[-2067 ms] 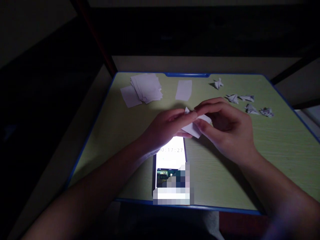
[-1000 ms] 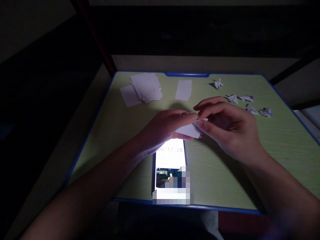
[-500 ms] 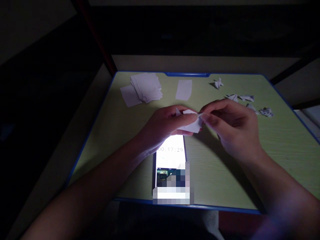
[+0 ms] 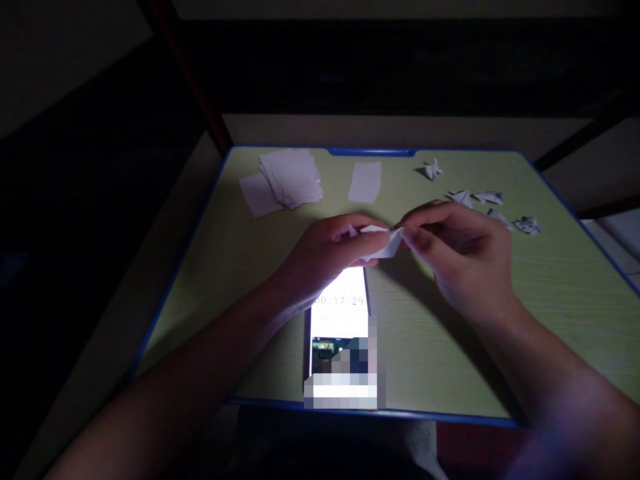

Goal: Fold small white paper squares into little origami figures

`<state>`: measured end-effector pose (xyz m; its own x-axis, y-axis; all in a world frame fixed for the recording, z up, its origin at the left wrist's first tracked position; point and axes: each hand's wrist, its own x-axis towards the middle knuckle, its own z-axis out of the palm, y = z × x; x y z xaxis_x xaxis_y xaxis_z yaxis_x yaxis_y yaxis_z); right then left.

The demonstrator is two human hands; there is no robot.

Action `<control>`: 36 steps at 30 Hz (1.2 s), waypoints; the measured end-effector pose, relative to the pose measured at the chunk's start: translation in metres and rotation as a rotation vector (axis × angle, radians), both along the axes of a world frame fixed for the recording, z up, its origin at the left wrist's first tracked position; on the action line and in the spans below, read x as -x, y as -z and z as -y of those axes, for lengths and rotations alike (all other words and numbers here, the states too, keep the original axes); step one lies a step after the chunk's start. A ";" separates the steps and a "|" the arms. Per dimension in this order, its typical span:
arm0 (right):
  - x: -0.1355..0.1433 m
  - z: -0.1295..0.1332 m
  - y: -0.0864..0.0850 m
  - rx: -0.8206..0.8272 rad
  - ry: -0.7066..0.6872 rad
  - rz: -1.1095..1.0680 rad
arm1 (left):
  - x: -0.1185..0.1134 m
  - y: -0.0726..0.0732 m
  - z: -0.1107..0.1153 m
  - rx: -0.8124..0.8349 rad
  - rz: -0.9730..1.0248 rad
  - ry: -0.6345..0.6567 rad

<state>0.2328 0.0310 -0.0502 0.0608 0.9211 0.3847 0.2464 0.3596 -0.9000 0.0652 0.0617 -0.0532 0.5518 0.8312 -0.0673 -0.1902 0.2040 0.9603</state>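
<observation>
A small folded piece of white paper (image 4: 386, 248) is held above the middle of the table, between both hands. My left hand (image 4: 335, 247) grips its left part, thumb on top and fingers behind. At the paper's right tip, the thumb and forefinger of my right hand (image 4: 460, 247) pinch together. The far side of the paper is hidden by my fingers. Below my left hand lies a lit phone (image 4: 343, 320) showing a timer.
On the green table (image 4: 240, 320), a stack of white paper sheets (image 4: 293, 177) lies at the back left, with a single sheet (image 4: 365, 182) beside it. A folded paper figure (image 4: 433, 170) and several others (image 4: 489, 198) lie at the back right. A blue rim edges the table.
The folded paper has tilted slightly, so less of its front face shows. Both hands keep their hold, and the whole view has shifted a little.
</observation>
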 end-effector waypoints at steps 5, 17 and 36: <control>0.001 0.001 -0.002 -0.003 0.014 0.030 | 0.001 -0.001 0.001 -0.146 -0.138 -0.029; 0.002 -0.001 -0.003 0.115 0.003 0.049 | -0.001 0.000 0.003 -0.058 -0.066 -0.082; 0.004 -0.001 -0.005 0.162 -0.024 0.031 | 0.000 -0.002 0.004 0.018 -0.120 -0.063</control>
